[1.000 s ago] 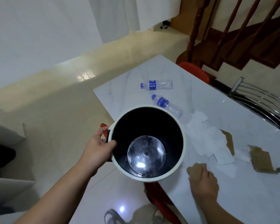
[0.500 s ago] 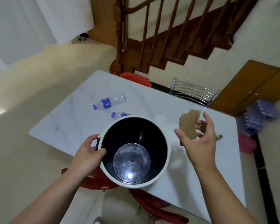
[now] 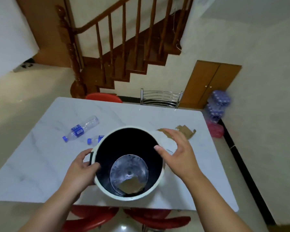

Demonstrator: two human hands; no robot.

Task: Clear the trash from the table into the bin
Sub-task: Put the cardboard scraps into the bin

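My left hand [image 3: 81, 169] grips the left rim of a round white bin [image 3: 155, 190] with a black inside, held over the white marble table [image 3: 40, 164]. A brown cardboard scrap [image 3: 130, 187] lies on the bin's shiny bottom. My right hand [image 3: 178, 155] hovers open at the bin's right rim, fingers spread, above white paper [image 3: 166, 140]. Another torn cardboard piece [image 3: 185, 131] lies on the table beyond it. Two empty plastic bottles with blue caps lie at the left: one [image 3: 81, 128] in full view, the other [image 3: 95, 139] partly hidden behind the bin.
Red chairs [image 3: 94, 220] stand tucked under the near table edge, another red chair [image 3: 104, 97] and a metal chair [image 3: 161, 98] at the far side. A wooden staircase [image 3: 124, 52] rises behind. Packs of bottles [image 3: 216, 106] sit by the right wall.
My right hand let go of the cardboard scrap, which now lies in the bin, and the hand dropped to the bin's right rim. The view swung right and the bin came nearer.
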